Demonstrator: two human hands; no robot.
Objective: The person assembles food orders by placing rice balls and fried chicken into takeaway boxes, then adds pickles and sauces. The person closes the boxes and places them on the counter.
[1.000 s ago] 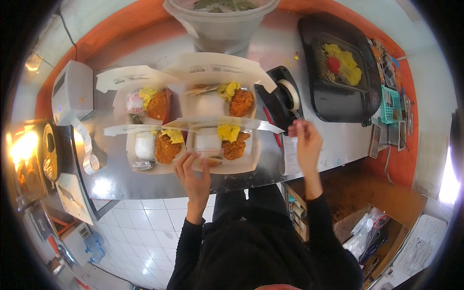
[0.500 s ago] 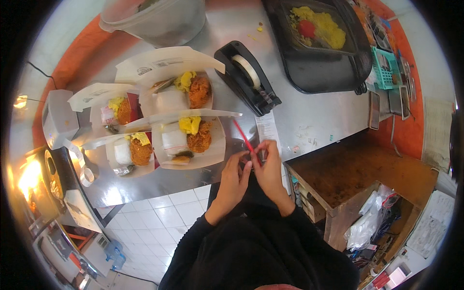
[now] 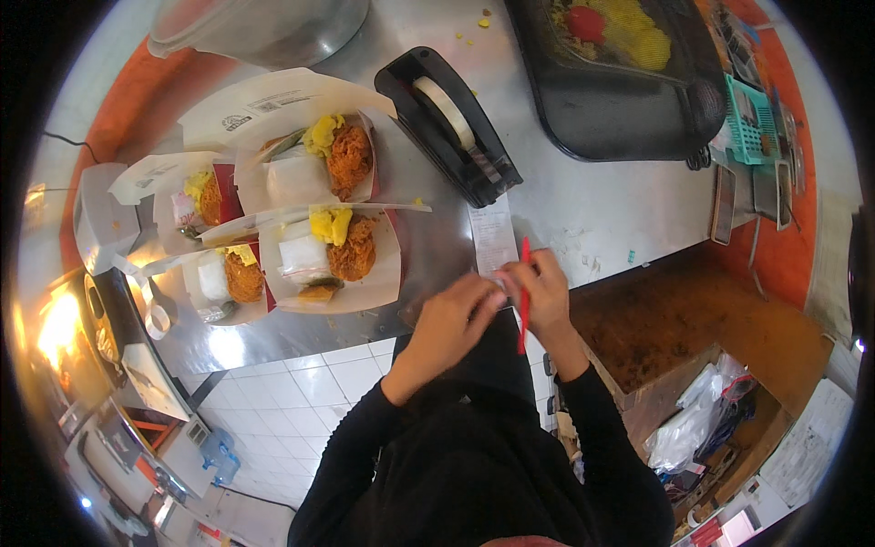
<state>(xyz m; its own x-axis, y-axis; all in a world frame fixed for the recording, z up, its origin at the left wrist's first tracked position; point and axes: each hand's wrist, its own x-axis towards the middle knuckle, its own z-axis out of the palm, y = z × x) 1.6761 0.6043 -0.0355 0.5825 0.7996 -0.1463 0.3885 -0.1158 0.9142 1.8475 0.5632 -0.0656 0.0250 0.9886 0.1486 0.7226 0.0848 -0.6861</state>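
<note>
My right hand grips a thin red pen at the front edge of the steel counter. My left hand meets it, fingertips touching the pen and the lower end of a narrow white paper slip lying on the counter. Just left of my hands stand several open white paper boxes; the nearest box holds fried chicken, wrapped rice and a yellow piece. A black tape dispenser sits behind the slip.
A black tray with yellow and red food stands at the back right, a large grey bowl at the back. A teal basket is at the far right. Lower right is a brown wooden shelf with plastic bags.
My right hand came off the counter's right side and joined my left at the front edge, now gripping the red pen. The view shifted right, so the boxes lie further left.
</note>
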